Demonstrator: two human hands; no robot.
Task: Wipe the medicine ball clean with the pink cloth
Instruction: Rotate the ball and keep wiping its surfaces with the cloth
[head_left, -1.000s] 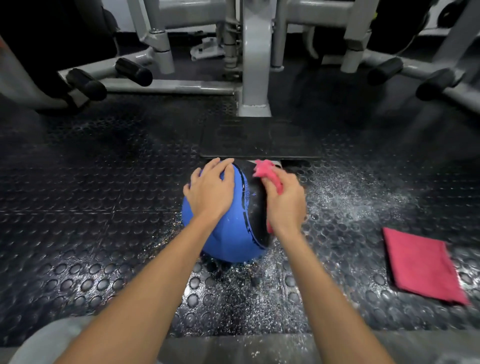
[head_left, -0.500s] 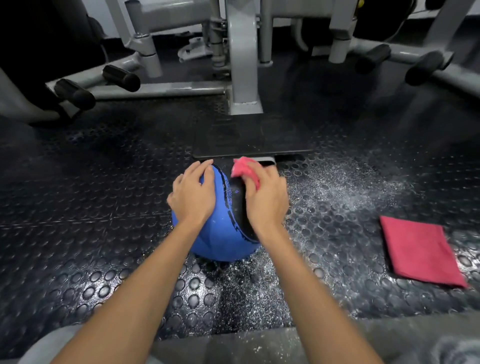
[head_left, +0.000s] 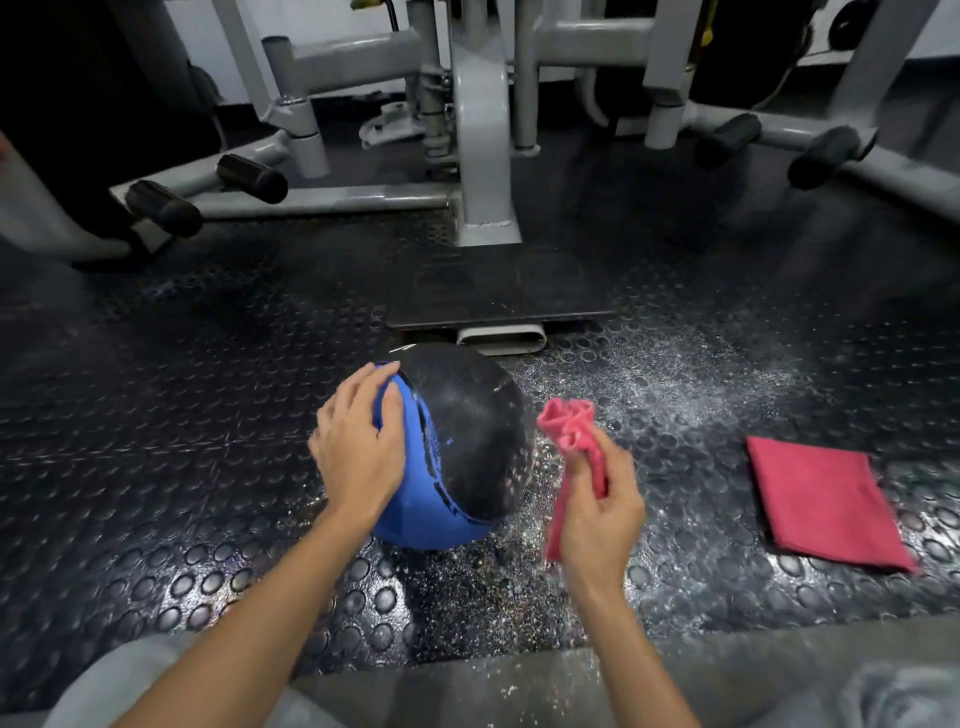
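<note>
A blue and black medicine ball (head_left: 467, 441) rests on the studded black rubber floor, its black half speckled with white dust. My left hand (head_left: 358, 447) lies flat on the ball's blue left side, fingers spread over the top. My right hand (head_left: 597, 499) is off the ball, just to its right, gripping a bunched pink cloth (head_left: 569, 431) that sticks up above the fingers and hangs down below the palm.
A second pink cloth (head_left: 821, 499) lies folded flat on the floor at the right. White powder is scattered on the floor around and right of the ball. A grey gym machine frame (head_left: 483, 156) with black roller pads and a black foot plate (head_left: 498, 291) stands behind the ball.
My right hand has lifted the pink cloth off the ball's black side and pulled it away to the right. My left hand stays on the blue side.
</note>
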